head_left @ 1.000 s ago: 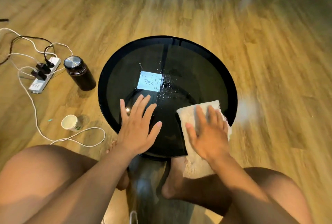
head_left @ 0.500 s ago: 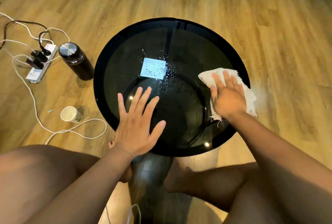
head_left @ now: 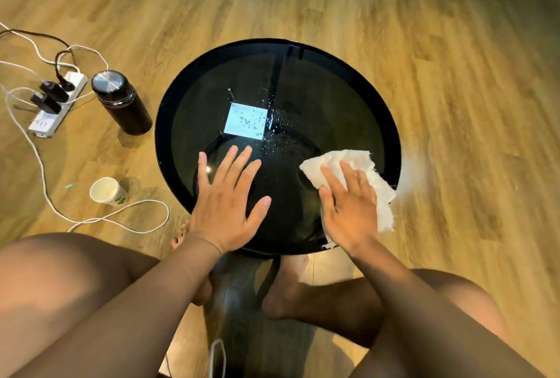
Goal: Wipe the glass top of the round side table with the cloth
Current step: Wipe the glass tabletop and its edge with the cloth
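The round side table [head_left: 330, 98] has a dark glass top in a black rim and stands on the wooden floor in front of my knees. Water droplets [head_left: 272, 129] are scattered near its middle, beside a bright square reflection. My left hand [head_left: 227, 204] lies flat on the near left part of the glass, fingers spread, holding nothing. My right hand [head_left: 348, 207] presses a white cloth [head_left: 375, 180] flat onto the near right part of the glass. Part of the cloth hangs over the table's right rim.
A black bottle with a metal lid [head_left: 121, 101] stands on the floor left of the table. Further left lies a white power strip [head_left: 57, 104] with plugs and cables. A paper cup [head_left: 107, 191] lies on its side near a white cable. My bare feet [head_left: 288, 289] rest under the table.
My right hand slid the cloth from the near rim out to the far right of the glass, then back toward me along the right edge. My left hand stayed flat in place.
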{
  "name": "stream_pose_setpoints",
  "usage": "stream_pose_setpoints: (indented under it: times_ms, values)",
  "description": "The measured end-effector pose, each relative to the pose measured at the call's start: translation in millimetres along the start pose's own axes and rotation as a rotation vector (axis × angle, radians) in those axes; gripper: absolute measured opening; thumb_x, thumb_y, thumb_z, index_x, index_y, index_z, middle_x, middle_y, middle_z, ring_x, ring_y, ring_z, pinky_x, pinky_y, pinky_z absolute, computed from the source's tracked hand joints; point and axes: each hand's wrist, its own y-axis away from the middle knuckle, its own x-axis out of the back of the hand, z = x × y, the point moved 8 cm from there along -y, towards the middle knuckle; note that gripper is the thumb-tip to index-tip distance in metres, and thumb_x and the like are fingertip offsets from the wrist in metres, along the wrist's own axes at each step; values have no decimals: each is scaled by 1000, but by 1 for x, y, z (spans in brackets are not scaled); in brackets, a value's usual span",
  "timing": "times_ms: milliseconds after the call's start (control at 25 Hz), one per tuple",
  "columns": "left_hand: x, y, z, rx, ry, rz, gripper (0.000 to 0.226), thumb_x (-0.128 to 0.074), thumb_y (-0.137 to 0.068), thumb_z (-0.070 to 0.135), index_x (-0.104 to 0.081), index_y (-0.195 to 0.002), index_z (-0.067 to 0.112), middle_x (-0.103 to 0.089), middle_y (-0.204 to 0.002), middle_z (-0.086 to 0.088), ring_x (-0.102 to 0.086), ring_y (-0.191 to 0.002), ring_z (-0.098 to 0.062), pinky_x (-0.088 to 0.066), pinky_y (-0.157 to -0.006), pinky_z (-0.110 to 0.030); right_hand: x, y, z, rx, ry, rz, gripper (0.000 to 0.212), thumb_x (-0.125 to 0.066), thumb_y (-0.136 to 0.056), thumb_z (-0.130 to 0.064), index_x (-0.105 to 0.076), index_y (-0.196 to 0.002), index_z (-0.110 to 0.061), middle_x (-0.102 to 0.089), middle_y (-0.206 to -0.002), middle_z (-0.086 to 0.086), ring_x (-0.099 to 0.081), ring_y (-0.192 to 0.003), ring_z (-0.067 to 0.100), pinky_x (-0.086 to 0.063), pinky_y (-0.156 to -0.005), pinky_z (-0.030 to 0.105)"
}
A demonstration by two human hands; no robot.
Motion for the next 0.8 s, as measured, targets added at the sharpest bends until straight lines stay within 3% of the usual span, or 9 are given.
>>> stream_pose_setpoints:
  times_ms: [120, 240, 320, 440, 600, 800]
  values:
    - [-1, 0, 0, -2, -8, -1, 63, -35, -94, 51, -44, -142, 11, -38, -157, -10, -27, -150, -29, -6, -117, -68, -7, 44, -33, 46, -47, -32, 54, -22, -97, -50, -48, -143, -37, -39, -156, 2, -29, -145, 35, -23, -115, 50]
    - [-1, 0, 0, -4, 8, 7, 63, -36, -93, 50, -45, -142, 11, -38, -157, -10, -27, -149, -28, -5, -117, -67, -13, 83, -69, 232, -14, 6, 45, -36, -96, -48, -57, -135, -37, -54, -145, 3, -43, -135, 34, -29, -108, 45]
    - [-1, 1, 0, -12, 1, 4, 63, -36, -93, 50, -45, -142, 11, -38, -157, -9, -27, -149, -28, -4, -118, -66, -14, 81, -69, 406, 22, -6, 42, -44, -92, -46, -61, -129, -36, -58, -138, 2, -51, -126, 34, -41, -101, 46]
    - [-3, 0, 1, -14, -13, -9, 63, -36, -93, 49, -45, -142, 11, -38, -157, -8, -27, -149, -28, -2, -118, -65, -8, 46, -40, 556, 9, -36, 44, -48, -85, -35, -64, -126, -32, -59, -137, 3, -55, -119, 36, -45, -98, 50]
    - [-3, 1, 1, -11, -14, -3, 63, -37, -93, 49, -46, -142, 11, -39, -157, -9, -27, -149, -29, -1, -118, -65, 18, -25, 18, 407, 89, 61, 45, -41, -88, -33, -67, -124, -26, -60, -136, 8, -55, -118, 37, -40, -100, 51]
    - [-3, 0, 1, -27, -12, -1, 63, -39, -92, 49, -47, -141, 10, -40, -156, -9, -28, -149, -29, -1, -119, -64, 47, -139, 91, 6, 214, 66, 43, -40, -95, -35, -58, -134, -29, -50, -145, 12, -48, -126, 40, -42, -100, 47]
